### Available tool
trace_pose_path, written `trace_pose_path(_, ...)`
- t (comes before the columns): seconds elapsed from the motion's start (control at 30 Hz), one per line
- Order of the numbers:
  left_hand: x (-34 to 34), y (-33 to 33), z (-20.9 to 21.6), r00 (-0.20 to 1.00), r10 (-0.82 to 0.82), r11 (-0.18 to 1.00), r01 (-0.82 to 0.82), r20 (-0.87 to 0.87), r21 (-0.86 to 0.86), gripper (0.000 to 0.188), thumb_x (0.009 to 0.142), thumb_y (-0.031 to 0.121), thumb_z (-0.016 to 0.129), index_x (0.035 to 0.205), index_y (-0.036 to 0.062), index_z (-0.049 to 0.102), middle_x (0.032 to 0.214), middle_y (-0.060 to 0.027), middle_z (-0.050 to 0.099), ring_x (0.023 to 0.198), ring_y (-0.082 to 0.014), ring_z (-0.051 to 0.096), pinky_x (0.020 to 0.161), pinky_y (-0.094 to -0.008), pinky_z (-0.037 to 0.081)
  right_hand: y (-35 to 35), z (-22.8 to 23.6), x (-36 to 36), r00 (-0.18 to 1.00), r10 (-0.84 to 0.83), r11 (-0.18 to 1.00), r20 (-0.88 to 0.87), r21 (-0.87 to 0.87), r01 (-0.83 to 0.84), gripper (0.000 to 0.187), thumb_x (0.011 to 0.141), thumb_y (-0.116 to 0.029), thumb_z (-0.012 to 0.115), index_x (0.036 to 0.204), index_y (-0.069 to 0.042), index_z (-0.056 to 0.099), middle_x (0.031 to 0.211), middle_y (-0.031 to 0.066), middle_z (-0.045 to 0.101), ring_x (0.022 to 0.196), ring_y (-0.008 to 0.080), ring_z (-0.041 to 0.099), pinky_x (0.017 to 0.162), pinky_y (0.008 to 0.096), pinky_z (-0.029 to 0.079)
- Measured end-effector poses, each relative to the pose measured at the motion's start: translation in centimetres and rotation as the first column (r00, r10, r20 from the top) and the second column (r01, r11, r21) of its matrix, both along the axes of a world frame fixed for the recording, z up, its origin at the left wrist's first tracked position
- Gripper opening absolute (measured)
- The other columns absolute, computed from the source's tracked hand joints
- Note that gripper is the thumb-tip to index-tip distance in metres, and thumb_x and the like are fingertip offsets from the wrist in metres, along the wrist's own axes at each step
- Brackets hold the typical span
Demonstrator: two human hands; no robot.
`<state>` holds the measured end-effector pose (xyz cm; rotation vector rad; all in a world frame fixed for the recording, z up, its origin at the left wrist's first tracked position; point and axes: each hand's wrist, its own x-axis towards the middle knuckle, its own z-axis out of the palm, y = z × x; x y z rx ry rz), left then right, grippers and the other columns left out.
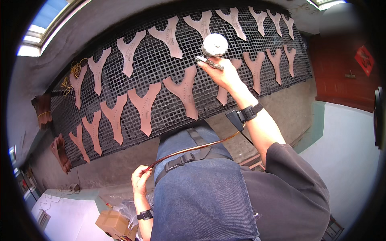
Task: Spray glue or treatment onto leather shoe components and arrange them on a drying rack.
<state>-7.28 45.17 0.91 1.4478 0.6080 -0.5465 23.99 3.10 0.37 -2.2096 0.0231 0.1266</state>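
Note:
My right hand (226,74) is closed around a spray gun (215,45) with a round, whitish, stained cup on top. It is held out over the black mesh rack (159,66). Part of one Y-shaped piece lies hidden behind this hand. My left hand (139,180), low beside my waist, has its fingers closed on a thin amber-brown hose (189,150). The hose runs across my front toward my right forearm. On the mesh, two rows of flat, pinkish-brown, leather-like Y-shaped pieces (145,106) are spread out, with dotted lines along them.
Stacked brown pieces (43,110) sit at the rack's left end, with another bundle (60,152) nearer. Yellow cord (67,83) lies on the far left of the mesh. An opened cardboard box (114,225) stands on the floor at lower left. A red-brown door (341,76) is at right.

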Motion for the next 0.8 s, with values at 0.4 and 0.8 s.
trace_pose_path(0.4,-2.0,8.7,-1.8,0.996,-0.052,0.998,0.054,0.075,-0.025,0.016,0.089,0.007,0.069,0.102,0.0001,0.073,0.094,-0.0023,0.07,0.086,-0.0105,0.062,0.082,-0.0262,0.048,7.9,1.4,-10.2,0.975,-0.203,0.979,-0.092,-0.05,0.199,0.039,0.093,-0.044,0.076,0.112,-0.01,0.078,0.1,0.0117,0.079,0.095,0.0203,0.076,0.088,0.0304,0.056)
trace_pose_path(0.8,-7.0,21.3,-2.3,0.997,-0.045,0.997,0.049,0.065,-0.066,0.015,0.088,0.007,0.069,0.101,0.001,0.073,0.093,-0.0034,0.071,0.083,-0.0108,0.063,0.078,-0.0257,0.048,20.2,2.8,-17.6,0.97,-0.235,0.971,-0.057,-0.056,0.232,0.036,0.09,-0.041,0.079,0.11,-0.011,0.078,0.094,0.0082,0.078,0.089,0.0179,0.074,0.083,0.0313,0.056)
